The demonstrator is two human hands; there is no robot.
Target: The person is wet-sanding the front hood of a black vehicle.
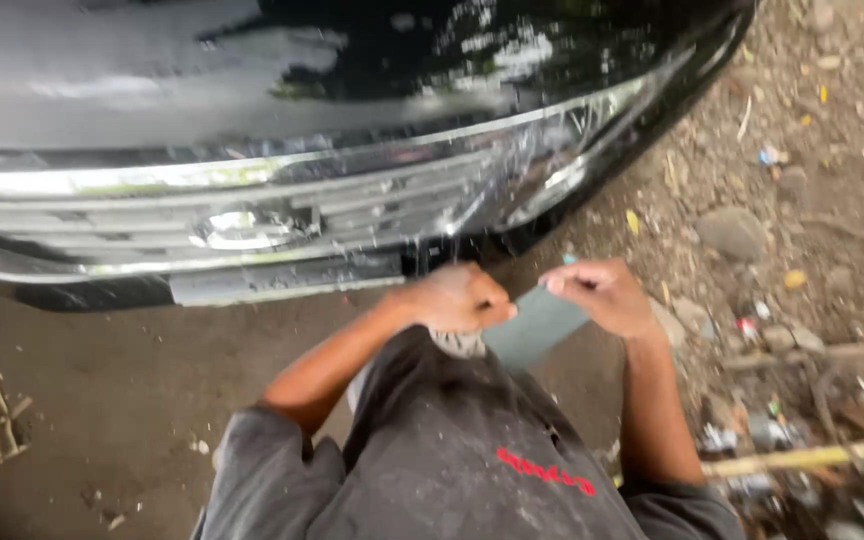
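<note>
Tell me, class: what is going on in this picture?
A person crouches on the dirt ground before the front of a black car with a chrome grille. Both bare hands hold a grey-green sheet between them: left hand at one edge, right hand pinching the other. Stones and litter lie to the right.

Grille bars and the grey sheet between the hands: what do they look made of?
Grille bars: chrome-finished, metal or plated plastic; they mirror the light. Grey sheet, held by left hand and right hand: thin, matte, flexible, perhaps sandpaper; too blurred to say.
</note>
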